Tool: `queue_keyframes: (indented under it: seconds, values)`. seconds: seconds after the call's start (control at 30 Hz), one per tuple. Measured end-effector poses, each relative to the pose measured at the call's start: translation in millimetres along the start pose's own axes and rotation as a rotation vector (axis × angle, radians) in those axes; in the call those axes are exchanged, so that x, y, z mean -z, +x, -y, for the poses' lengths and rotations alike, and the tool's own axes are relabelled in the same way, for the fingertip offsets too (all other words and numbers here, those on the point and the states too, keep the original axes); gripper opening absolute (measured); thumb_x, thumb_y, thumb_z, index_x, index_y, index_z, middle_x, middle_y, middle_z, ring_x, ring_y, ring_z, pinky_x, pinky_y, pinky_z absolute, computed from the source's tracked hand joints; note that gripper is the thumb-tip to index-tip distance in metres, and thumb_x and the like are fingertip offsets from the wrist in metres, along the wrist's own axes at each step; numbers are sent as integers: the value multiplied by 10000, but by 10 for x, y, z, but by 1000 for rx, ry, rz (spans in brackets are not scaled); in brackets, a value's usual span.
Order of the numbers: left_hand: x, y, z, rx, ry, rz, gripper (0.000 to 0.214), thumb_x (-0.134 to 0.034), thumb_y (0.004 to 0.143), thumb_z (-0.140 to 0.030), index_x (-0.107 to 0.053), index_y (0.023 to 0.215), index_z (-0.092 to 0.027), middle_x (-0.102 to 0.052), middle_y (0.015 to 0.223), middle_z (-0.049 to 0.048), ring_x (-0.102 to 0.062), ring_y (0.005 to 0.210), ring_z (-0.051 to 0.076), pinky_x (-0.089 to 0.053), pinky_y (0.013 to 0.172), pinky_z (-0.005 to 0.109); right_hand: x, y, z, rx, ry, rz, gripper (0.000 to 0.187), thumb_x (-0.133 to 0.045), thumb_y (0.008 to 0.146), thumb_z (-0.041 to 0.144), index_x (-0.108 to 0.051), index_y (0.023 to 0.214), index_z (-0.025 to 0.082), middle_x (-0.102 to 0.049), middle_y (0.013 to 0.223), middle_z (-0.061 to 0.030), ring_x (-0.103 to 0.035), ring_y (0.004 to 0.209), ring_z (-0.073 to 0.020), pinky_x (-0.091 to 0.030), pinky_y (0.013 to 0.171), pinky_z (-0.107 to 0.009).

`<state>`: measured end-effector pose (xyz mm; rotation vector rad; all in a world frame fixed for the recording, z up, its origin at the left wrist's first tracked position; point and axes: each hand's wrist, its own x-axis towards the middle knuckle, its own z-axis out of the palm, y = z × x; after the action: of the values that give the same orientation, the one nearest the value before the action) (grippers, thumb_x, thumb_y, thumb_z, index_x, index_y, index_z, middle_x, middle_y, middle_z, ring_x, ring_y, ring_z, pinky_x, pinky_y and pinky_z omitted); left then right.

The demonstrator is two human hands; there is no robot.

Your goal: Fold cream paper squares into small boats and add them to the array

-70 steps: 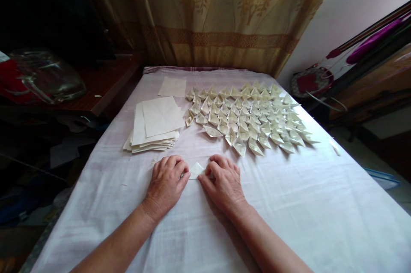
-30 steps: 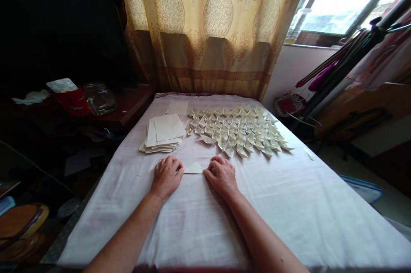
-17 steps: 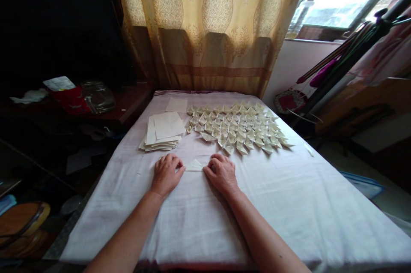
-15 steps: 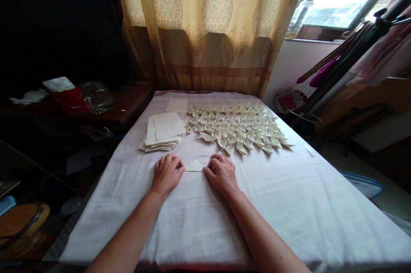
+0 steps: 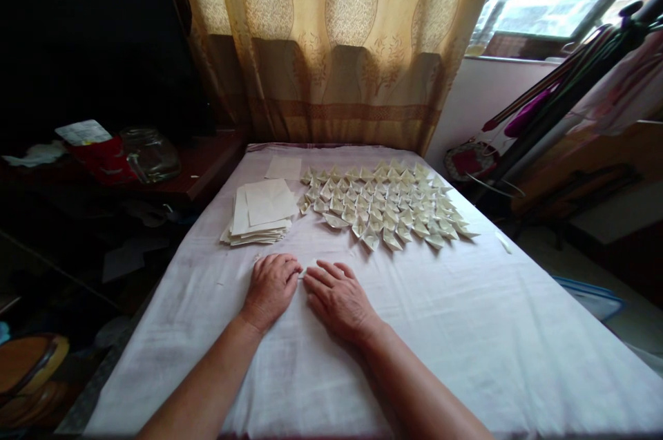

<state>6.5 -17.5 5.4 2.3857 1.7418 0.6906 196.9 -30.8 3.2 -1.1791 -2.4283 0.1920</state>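
Folded paper (image 5: 302, 274) lies on the near middle of the white tablecloth (image 5: 331, 378), mostly hidden under the right hand (image 5: 339, 302), whose fingers stretch flat over it. The left hand (image 5: 271, 291), fingers curled narrow, pinches its left end. Farther off sit a paper stack (image 5: 266, 205), left, and paper boats (image 5: 376, 210), right.

I count one bare left hand (image 5: 272, 290), one bare right hand (image 5: 340, 302), one mostly hidden white folded paper (image 5: 301, 275), one stack of cream square sheets (image 5: 262, 212), one separate cream sheet (image 5: 283, 167) far left, dozens of pale folded-paper boats (image 5: 376, 206), too crowded to total.
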Motion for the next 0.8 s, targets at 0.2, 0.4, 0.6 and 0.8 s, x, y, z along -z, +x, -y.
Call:
queue_keyframes:
  seconds: [0.2,0.4,0.6,0.8]
  values:
    - [-9,5,19,-8,-8,-8,106,-608,884,-190,-694,900,-251,-712,1079,22,-604,1044,231,-384,962,408,29,-21,-20,-171,-26,-33,264,-512,957,251,-710,1131,262,-701,1238,-23,-569,1196,-254,-349,1010,-426]
    - [-31,-7,33,-7,-23,-21,111,-653,855,-204,-689,951,-247,-702,1096,29,-597,1055,234,-397,956,397,59,-77,-141,-267,-28,-139,185,-561,933,227,-740,979,243,-745,1120,-31,-626,1050,-236,-381,917,-397]
    - [-28,-17,27,13,-36,9,148,-696,829,-232,-678,975,-244,-693,1116,35,-594,1072,247,-404,958,408,33,-50,-148,-263,26,-167,164,-558,930,230,-719,957,237,-738,1091,-52,-628,1030,-229,-396,898,-379]
    - [-62,6,42,18,-84,-10,142,-697,819,-225,-665,953,-260,-702,1094,17,-594,1087,236,-399,971,392,20,101,-228,-279,30,-52,297,-679,828,290,-680,1115,217,-633,1298,-116,-528,1223,-305,-397,987,-449]
